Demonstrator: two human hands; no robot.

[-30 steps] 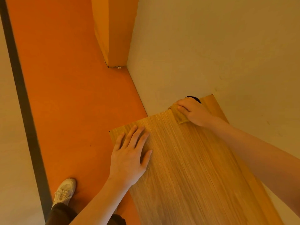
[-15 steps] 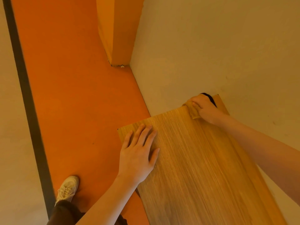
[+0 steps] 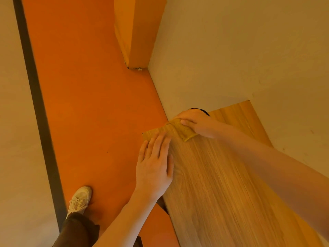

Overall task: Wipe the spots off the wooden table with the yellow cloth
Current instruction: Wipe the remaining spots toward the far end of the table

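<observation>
The wooden table (image 3: 222, 184) runs from the lower right toward the middle of the view, its far end against the wall. My right hand (image 3: 197, 123) grips the folded yellow cloth (image 3: 183, 130) and presses it on the tabletop near the far left corner. My left hand (image 3: 154, 166) lies flat on the table's left edge, fingers straight and pointing at the corner, just below the cloth. A dark mark (image 3: 201, 110) shows behind my right hand at the wall. No spots are plainly visible on the wood.
An orange floor (image 3: 92, 113) stretches to the left of the table, with a dark strip (image 3: 38, 113) beyond it. An orange pillar (image 3: 135, 31) stands at the wall corner. The beige wall (image 3: 240, 50) borders the table. My foot in a white sneaker (image 3: 80, 200) stands on the floor.
My right hand has slid the cloth leftward along the far edge toward the corner. My left hand stays flat on the table. The view has shifted slightly.
</observation>
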